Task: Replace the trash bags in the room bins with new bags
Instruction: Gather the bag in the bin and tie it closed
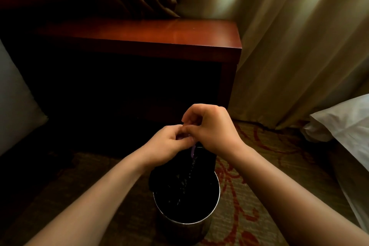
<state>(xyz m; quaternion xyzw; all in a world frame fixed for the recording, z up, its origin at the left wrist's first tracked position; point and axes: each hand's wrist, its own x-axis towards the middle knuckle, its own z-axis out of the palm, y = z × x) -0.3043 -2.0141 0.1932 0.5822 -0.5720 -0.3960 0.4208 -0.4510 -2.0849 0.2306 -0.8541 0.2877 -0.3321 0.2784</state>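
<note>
The black bag (184, 183) hung in the bin (186, 217) at lower centre, its gathered neck running straight up to both hands. The left hand (169, 144) and right hand (211, 126) pinched its purple tie (192, 151), equally near.

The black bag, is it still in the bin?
Partly in: the black bag hangs into the bin, its top pinched above by both hands.
</note>
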